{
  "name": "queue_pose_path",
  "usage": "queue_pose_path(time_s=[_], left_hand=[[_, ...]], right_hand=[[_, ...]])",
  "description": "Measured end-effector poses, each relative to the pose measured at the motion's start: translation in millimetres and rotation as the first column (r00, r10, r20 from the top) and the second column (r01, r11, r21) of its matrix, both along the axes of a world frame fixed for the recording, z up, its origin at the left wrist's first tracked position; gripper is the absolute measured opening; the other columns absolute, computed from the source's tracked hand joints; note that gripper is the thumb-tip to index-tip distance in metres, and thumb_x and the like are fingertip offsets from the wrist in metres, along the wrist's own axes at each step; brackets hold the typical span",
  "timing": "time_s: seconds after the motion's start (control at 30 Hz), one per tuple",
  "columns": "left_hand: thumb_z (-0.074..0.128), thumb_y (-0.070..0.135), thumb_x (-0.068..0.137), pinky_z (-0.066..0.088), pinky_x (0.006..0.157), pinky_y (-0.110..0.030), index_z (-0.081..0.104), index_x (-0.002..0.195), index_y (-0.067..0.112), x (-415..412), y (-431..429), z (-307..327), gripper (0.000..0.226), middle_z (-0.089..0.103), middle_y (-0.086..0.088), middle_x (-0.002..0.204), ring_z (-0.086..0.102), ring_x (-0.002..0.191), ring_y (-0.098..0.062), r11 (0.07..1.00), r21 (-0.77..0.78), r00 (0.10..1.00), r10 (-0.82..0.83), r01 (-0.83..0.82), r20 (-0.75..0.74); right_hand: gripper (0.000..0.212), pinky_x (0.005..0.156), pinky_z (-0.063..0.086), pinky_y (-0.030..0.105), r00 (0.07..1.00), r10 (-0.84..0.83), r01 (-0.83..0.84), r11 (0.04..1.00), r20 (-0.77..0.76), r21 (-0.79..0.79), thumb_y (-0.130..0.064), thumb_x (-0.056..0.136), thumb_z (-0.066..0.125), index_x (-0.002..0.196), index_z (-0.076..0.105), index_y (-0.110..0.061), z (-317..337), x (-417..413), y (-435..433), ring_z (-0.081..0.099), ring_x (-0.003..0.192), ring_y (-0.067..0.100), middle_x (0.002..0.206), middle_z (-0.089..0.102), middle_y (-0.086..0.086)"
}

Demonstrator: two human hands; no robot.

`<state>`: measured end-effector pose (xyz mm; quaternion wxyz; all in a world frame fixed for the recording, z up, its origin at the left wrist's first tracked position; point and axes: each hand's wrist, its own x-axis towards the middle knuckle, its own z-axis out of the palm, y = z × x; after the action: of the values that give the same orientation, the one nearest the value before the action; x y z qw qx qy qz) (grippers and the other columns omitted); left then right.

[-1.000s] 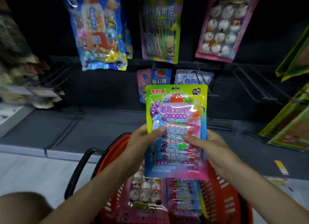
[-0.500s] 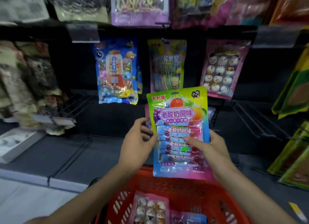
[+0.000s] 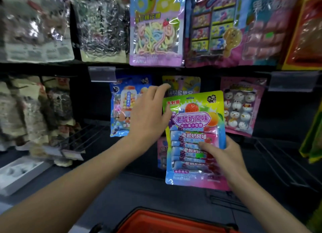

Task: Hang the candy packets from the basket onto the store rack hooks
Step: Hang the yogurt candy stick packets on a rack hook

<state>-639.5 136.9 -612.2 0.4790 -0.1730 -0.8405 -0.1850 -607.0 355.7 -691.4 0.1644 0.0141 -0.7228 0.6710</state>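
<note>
A rainbow-coloured candy packet (image 3: pixel 195 124) with fruit pictures and blue-pink sticks stands upright in front of the rack. My right hand (image 3: pixel 224 156) grips its lower right side, thumb across the front. My left hand (image 3: pixel 149 118) has its fingers stretched out at the packet's upper left edge, reaching toward the hanging yellow-green packet (image 3: pixel 181 84) behind it. The red basket (image 3: pixel 165 222) shows only its rim at the bottom edge.
A blue gumball-machine packet (image 3: pixel 122 111) and a pink snowman packet (image 3: pixel 242 107) hang on the same row. Bare wire hooks (image 3: pixel 278 163) jut out at lower right and lower left (image 3: pixel 83 135). More packets fill the row above. Clear price-tag holders (image 3: pixel 102 74) sit on the rail.
The packet rose from over the basket toward the middle row. My left hand let go of it and reached up and forward. The view tilted upward.
</note>
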Motion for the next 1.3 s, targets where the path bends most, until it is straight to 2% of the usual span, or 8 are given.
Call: queue_pose_path(time_s=[0.17, 0.33, 0.47, 0.53, 0.63, 0.97, 1.07, 1.3], left_hand=[[0.063, 0.021, 0.098, 0.052, 0.085, -0.045, 0.049, 0.148, 0.018, -16, -4, 27, 0.052, 0.056, -0.003, 0.137, 0.059, 0.111, -0.025, 0.997, -0.073, 0.997, 0.025, -0.031, -0.072], [0.069, 0.037, 0.098, 0.053, 0.093, -0.039, 0.053, 0.14, 0.027, -26, 2, 7, 0.046, 0.059, 0.008, 0.122, 0.059, 0.11, -0.012, 0.897, 0.426, 0.967, -0.199, 0.115, 0.157], [0.073, 0.037, 0.095, 0.042, 0.096, -0.02, 0.057, 0.136, 0.028, -31, 1, 5, 0.045, 0.049, 0.006, 0.133, 0.051, 0.12, -0.009, 0.837, 0.542, 0.98, -0.164, 0.077, 0.114], [0.075, 0.036, 0.094, 0.049, 0.094, -0.024, 0.055, 0.133, 0.028, -34, 3, 6, 0.044, 0.055, 0.005, 0.131, 0.057, 0.117, -0.012, 0.708, 0.698, 0.951, -0.28, 0.112, 0.131], [0.077, 0.028, 0.095, 0.062, 0.089, -0.052, 0.062, 0.116, 0.018, -35, 5, 7, 0.028, 0.075, -0.006, 0.113, 0.075, 0.101, -0.027, 0.376, 0.913, 0.828, -0.555, 0.161, 0.083], [0.082, 0.026, 0.09, 0.063, 0.081, -0.059, 0.066, 0.094, 0.015, -30, 11, 17, 0.02, 0.074, -0.026, 0.104, 0.076, 0.092, -0.041, 0.186, 0.968, 0.768, -0.64, 0.167, -0.009], [0.081, 0.024, 0.091, 0.064, 0.073, -0.047, 0.065, 0.093, 0.012, -31, 11, 22, 0.02, 0.07, -0.009, 0.074, 0.072, 0.068, -0.024, 0.155, 0.973, 0.755, -0.655, 0.169, -0.027], [0.084, 0.021, 0.088, 0.062, 0.062, -0.036, 0.063, 0.082, 0.014, -34, 12, 21, 0.023, 0.063, 0.001, 0.061, 0.066, 0.055, -0.017, 0.11, 0.985, 0.783, -0.622, 0.132, -0.035]], right_hand=[[0.029, 0.07, 0.051, 0.024, 0.993, 0.015, -0.014, 1.0, -0.115, 0.006, -0.017, 0.081, 0.086, 0.103, 0.068, -0.022, 5, -6, -3, 0.071, 0.076, -0.001, 0.087, 0.076, -0.014], [0.031, 0.081, 0.061, 0.041, 0.984, 0.047, -0.041, 0.999, -0.171, 0.036, -0.019, 0.081, 0.087, 0.103, 0.065, -0.023, 8, -16, -13, 0.075, 0.087, 0.016, 0.095, 0.076, -0.002], [0.03, 0.075, 0.059, 0.036, 0.972, 0.035, -0.026, 0.999, -0.234, 0.043, -0.018, 0.08, 0.087, 0.1, 0.063, -0.02, 11, -21, -22, 0.07, 0.081, 0.016, 0.089, 0.071, 0.001], [0.03, 0.074, 0.059, 0.037, 0.967, 0.027, -0.022, 0.999, -0.254, 0.024, -0.019, 0.08, 0.087, 0.098, 0.063, -0.02, 11, -23, -25, 0.068, 0.082, 0.022, 0.091, 0.071, 0.005], [0.03, 0.07, 0.056, 0.028, 0.96, 0.053, -0.052, 0.999, -0.275, 0.01, -0.017, 0.08, 0.087, 0.098, 0.064, -0.018, 10, -25, -27, 0.069, 0.082, 0.018, 0.091, 0.071, 0.0], [0.033, 0.073, 0.06, 0.026, 0.951, 0.083, -0.11, 0.991, -0.297, -0.075, -0.011, 0.082, 0.085, 0.108, 0.066, -0.014, 17, -24, -28, 0.075, 0.091, 0.016, 0.099, 0.076, 0.0], [0.032, 0.076, 0.061, 0.03, 0.957, 0.081, -0.1, 0.993, -0.277, -0.056, -0.017, 0.082, 0.086, 0.107, 0.065, -0.017, 17, -24, -29, 0.074, 0.091, 0.016, 0.099, 0.075, -0.001], [0.034, 0.068, 0.054, 0.015, 0.952, 0.108, -0.127, 0.991, -0.286, -0.05, -0.016, 0.082, 0.086, 0.109, 0.065, -0.017, 17, -20, -30, 0.073, 0.085, 0.008, 0.096, 0.076, -0.005]])
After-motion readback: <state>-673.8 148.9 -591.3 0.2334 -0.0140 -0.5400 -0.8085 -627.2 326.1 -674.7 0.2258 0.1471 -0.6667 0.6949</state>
